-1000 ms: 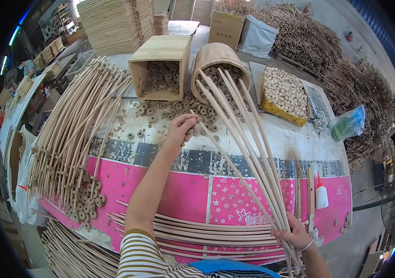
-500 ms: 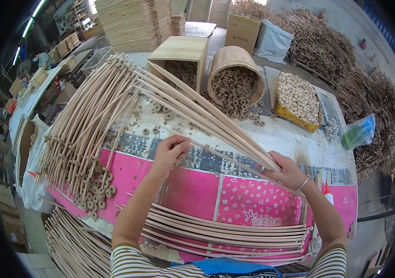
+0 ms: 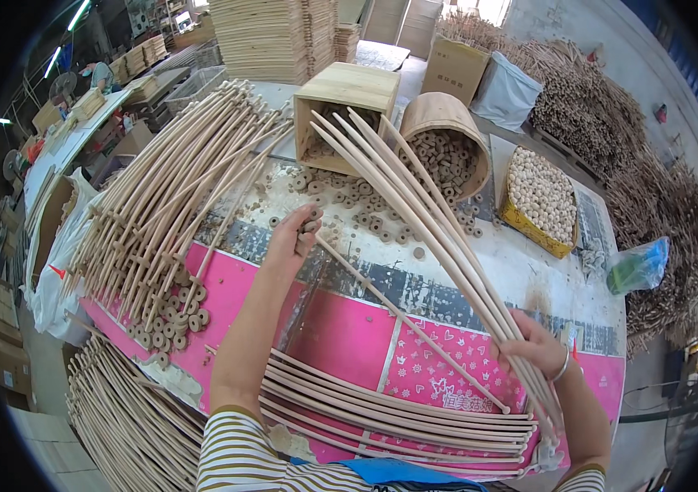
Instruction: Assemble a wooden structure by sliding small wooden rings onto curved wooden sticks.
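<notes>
My right hand [image 3: 536, 346] is wrapped round a bundle of several long pale wooden sticks [image 3: 447, 234]. They slant up and away, their far ends in front of the wooden box. My left hand [image 3: 290, 239] is raised over the table, fingers curled on small brown wooden rings [image 3: 311, 220]. A single stick [image 3: 414, 321] runs from beside those fingers down to the right, its knobbed lower end over the pink sheet. Whether the left fingers touch this stick I cannot tell. Several more sticks [image 3: 398, 403] lie side by side close to me.
A big pile of ringed sticks [image 3: 168, 189] covers the left, with loose rings [image 3: 170, 324] beside it. Farther back are a square wooden box [image 3: 349, 86], a tipped wooden tub [image 3: 439, 111] of rings, and a yellow basket [image 3: 536, 232] of pale balls. A glue bottle's red tip [image 3: 575, 348] shows at right.
The bundle has swung more upright, its far ends moving right. The single stick has come away from my right hand. My left hand has moved slightly farther up, with rings now visible in its fingers.
</notes>
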The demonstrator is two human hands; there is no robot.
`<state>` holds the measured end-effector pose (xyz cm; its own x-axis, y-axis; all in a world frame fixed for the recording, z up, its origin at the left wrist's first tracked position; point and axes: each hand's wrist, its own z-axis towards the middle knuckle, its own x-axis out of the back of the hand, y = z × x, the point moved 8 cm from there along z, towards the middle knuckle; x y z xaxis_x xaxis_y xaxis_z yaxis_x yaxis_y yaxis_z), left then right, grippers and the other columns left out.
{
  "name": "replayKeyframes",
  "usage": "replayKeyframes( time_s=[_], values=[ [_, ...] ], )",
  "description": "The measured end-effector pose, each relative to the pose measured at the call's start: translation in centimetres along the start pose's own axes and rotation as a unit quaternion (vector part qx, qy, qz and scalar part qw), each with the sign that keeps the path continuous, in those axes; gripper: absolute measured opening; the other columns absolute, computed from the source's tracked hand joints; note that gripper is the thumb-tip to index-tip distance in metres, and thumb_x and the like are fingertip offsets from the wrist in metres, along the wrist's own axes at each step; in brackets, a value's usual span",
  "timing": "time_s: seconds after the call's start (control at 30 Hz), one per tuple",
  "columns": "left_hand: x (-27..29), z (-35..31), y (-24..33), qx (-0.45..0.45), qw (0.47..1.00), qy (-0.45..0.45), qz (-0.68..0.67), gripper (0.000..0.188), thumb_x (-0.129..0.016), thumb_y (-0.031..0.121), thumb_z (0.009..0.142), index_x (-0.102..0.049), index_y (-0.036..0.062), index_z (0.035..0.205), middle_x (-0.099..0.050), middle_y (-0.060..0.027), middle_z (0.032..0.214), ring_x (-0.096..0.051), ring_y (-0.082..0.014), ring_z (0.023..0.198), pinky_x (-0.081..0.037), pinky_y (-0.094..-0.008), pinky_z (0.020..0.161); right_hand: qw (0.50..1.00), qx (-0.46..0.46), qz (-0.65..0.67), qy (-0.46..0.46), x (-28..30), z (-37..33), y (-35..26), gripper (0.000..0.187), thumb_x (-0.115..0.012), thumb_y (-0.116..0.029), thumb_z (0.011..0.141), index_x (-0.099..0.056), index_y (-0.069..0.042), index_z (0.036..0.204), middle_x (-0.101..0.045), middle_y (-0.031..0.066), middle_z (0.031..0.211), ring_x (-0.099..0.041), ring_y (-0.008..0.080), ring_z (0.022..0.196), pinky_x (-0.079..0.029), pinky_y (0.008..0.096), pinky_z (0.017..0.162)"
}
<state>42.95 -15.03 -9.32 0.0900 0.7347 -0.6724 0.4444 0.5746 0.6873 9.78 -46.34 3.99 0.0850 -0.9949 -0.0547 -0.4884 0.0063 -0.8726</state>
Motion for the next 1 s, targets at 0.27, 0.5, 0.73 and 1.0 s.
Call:
replayKeyframes(
  time_s=[0.27,0.5,0.73,1.0],
  values=[
    [-2.7,1.8,0.1,-0.017,0.998,0.003,-0.063,0.022,-0.068,0.021,0.099,-0.068,0.0038,0.114,-0.07,-0.0078,0.093,-0.064,-0.0105,0.067,-0.048,-0.0173,0.045,1.0,0.015,-0.009,0.014,-1.3,-2.8,4.6,0.053,-0.067,-0.014,0.097,-0.043,-0.004,0.143,-0.062,0.0049,0.088,-0.06,0.0111,0.069,-0.052,0.0273,0.062],
    [-1.3,2.0,-0.8,-0.003,0.997,0.024,-0.072,0.021,-0.066,0.023,0.1,-0.068,0.0034,0.107,-0.068,-0.0069,0.09,-0.066,-0.0121,0.067,-0.049,-0.0191,0.044,0.993,-0.012,-0.097,0.061,-1.0,-3.4,6.4,0.051,-0.069,-0.01,0.096,-0.045,-0.005,0.142,-0.06,0.002,0.096,-0.059,0.0081,0.077,-0.051,0.0248,0.067],
    [-1.1,2.1,-0.2,-0.015,0.998,0.013,-0.066,0.018,-0.067,0.02,0.1,-0.069,0.0035,0.106,-0.065,-0.0029,0.081,-0.066,-0.0112,0.067,-0.049,-0.018,0.044,0.996,-0.015,-0.078,0.05,-1.0,-3.9,7.7,0.05,-0.069,-0.01,0.096,-0.046,-0.005,0.141,-0.06,0.0017,0.096,-0.059,0.0082,0.078,-0.051,0.0248,0.067],
    [-1.9,0.9,0.3,-0.024,1.0,0.005,0.003,0.02,-0.073,0.018,0.095,-0.071,0.0048,0.11,-0.065,-0.0011,0.08,-0.062,-0.0081,0.062,-0.048,-0.0172,0.044,0.992,-0.022,-0.105,0.06,-0.6,-3.5,8.5,0.05,-0.069,-0.01,0.097,-0.047,-0.006,0.141,-0.061,0.0018,0.096,-0.06,0.0074,0.077,-0.052,0.0238,0.065]
  ],
)
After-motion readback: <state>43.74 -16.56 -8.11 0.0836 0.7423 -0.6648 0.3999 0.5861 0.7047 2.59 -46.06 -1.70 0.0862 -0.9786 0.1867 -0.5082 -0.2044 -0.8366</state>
